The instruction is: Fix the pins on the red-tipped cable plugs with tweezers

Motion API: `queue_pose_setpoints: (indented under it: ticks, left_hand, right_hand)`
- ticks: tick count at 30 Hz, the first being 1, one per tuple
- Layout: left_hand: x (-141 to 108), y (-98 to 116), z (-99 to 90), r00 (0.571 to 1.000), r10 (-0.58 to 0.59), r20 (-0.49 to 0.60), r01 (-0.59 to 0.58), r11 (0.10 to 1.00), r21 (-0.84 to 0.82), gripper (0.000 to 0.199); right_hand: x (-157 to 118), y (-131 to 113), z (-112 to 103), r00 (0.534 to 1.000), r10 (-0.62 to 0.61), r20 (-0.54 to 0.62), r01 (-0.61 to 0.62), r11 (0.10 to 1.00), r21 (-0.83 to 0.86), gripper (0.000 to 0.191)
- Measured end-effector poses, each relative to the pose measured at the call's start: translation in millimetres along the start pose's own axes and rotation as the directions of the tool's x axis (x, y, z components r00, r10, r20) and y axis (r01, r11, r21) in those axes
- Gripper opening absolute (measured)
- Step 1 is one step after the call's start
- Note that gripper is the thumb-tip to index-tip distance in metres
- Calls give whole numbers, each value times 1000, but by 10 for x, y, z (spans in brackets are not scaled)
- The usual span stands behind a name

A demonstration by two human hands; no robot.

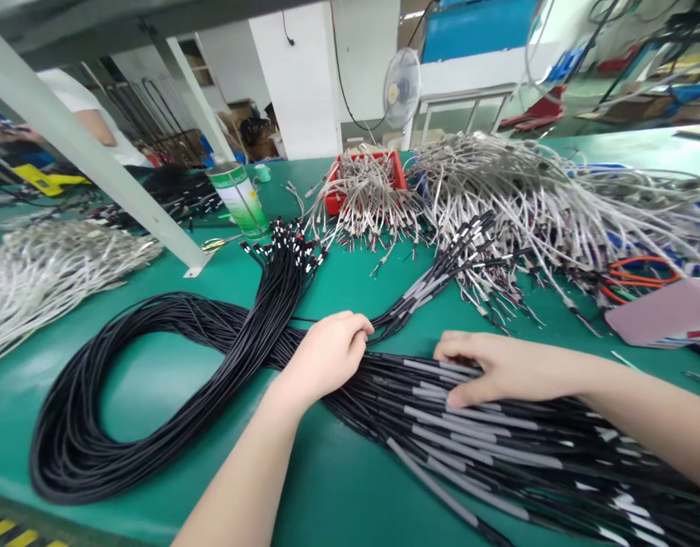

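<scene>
A large bundle of black cables (pixel 213 323) lies looped on the left, its tied-looking run crossing toward the middle. My left hand (pixel 332 353) rests on the bundle with its fingers curled closed around some cables; the fingertips are partly hidden. To the right, the cables fan out with grey sleeves (pixel 461 444) near their ends. My right hand (pixel 484 366) reaches over the fan, thumb and fingers bent around several sleeved cables. A smaller group of sleeved cables (pixel 421 292) branches off toward the upper right, beyond my hands. Red and white tips (pixel 290 247) show at the bundle's far ends.
Heaps of white-grey cables (pixel 498 182) lie at the back right, with more in a red bin (pixel 398 171). A green-white can (pixel 239 199), scissors (pixel 216 244) and a metal post (pixel 116 167) stand or lie at the left. A pink box (pixel 663 313) sits at the right.
</scene>
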State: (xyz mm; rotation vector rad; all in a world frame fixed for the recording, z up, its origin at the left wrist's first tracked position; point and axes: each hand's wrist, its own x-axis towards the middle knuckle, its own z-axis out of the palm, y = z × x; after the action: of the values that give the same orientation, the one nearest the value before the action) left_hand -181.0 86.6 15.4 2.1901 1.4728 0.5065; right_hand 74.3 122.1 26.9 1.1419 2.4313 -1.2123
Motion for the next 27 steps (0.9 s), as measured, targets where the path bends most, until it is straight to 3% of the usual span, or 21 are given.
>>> queue_pose_setpoints:
  ticks: [6, 11, 15, 18, 20, 22, 25, 27]
  left_hand:
    - [7, 78, 28, 997, 78, 17, -75, 990, -118, 25]
    - [11, 113, 23, 992, 116, 37, -106, 970, -220, 19]
    - [3, 165, 21, 993, 107, 46, -87, 945, -315, 28]
    - [2, 225, 108, 989, 107, 100, -62, 924, -377, 57]
    - [15, 239, 193, 989, 81, 127, -21, 911, -412, 60]
    - [38, 221, 264, 989, 44, 144, 28, 886, -462, 41]
    - [79, 166, 296, 985, 0, 175, 103, 807, -582, 24]
    - [96, 134, 271, 981, -13, 195, 144, 721, -678, 26]
  right_hand:
    - [25, -92, 36, 1000, -5, 23, 8, 987, -158, 36]
    - [70, -186, 122, 999, 10, -43, -21, 962, -273, 35]
    - [28, -250, -153, 998, -51, 26, 56, 960, -274, 36]
    - [12, -357, -355, 992, -97, 76, 114, 954, -279, 31]
    - [20, -439, -407, 988, -130, 85, 150, 946, -288, 27]
    - [21, -496, -401, 985, -170, 34, 173, 937, -305, 24]
    - [-67, -493, -326, 954, -244, -177, 176, 927, -332, 27]
    - [-205, -443, -239, 859, -293, -420, 184, 942, -282, 27]
